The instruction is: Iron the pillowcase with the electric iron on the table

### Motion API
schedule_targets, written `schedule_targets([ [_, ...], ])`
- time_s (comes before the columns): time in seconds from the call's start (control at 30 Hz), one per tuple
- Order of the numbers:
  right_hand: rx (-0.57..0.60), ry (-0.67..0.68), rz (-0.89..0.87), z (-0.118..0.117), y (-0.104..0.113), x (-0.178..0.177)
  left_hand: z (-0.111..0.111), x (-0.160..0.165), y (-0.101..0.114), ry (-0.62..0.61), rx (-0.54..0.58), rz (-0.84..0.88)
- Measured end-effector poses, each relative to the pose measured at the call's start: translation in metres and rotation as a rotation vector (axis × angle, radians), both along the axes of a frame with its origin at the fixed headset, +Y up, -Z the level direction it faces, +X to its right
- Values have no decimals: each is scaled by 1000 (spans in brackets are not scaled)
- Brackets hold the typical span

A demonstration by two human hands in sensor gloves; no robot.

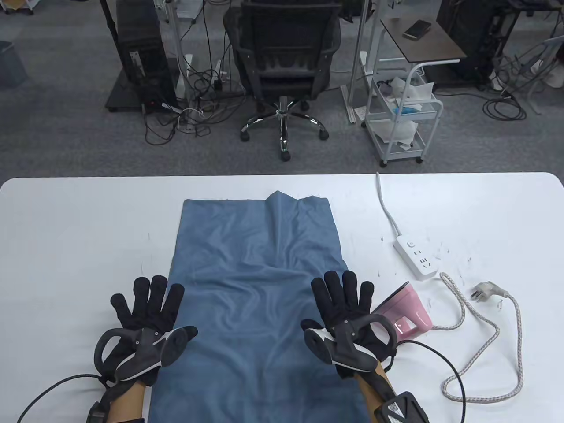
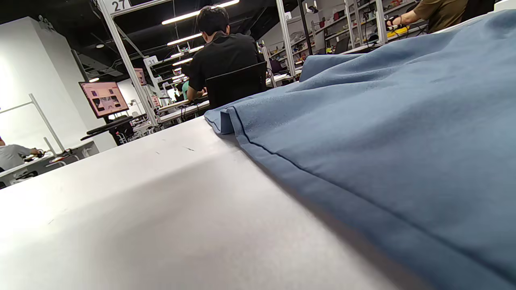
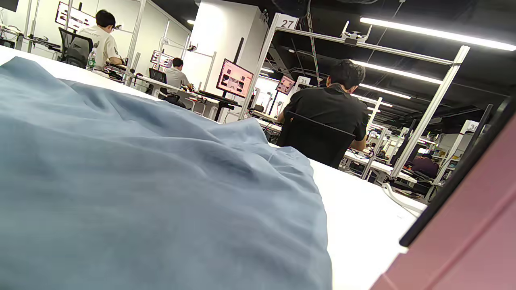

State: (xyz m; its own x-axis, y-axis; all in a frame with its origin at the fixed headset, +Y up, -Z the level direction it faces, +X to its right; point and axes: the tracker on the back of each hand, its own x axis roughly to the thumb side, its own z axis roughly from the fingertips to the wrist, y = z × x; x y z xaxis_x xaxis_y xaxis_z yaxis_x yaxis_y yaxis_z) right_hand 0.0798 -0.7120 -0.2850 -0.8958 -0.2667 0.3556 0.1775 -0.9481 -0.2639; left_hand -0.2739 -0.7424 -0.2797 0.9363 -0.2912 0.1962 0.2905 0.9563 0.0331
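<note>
pillowcase (image 1: 257,282): blue, wrinkled, flat mid-worktop (image 1: 79,229), reaching near edge
left hand (image 1: 147,308): grip apart, flat at pillowcase's left edge
right hand (image 1: 343,304): grip apart, on right edge
iron (image 1: 403,310): pink, just beside right hand

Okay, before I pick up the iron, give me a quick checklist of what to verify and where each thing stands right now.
1. Pillowcase spread on the table: ok.
2. Pillowcase smooth: not ok, a ridge runs down from the far edge and wrinkles cross the middle.
3. Plug in the power strip: not ok, it lies loose on the table.
4. Iron within reach: ok, just beside the right hand.
5. Both hands free: ok, left hand and right lie flat with fingers spread.
6. Power strip live: cannot tell.
</note>
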Motion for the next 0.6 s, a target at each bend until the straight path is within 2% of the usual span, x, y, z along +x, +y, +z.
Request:
schedule_targets([
  [0.37,35,22,-23,1,5,-1,-1,-1,0,-5,12,3],
  [0.5,79,39,-46,5,18,-2,-1,-2,1,-3,9,-1],
  [0.6,127,50,-78,8,39,-1,-1,-2,1,-3,13,-7],
])
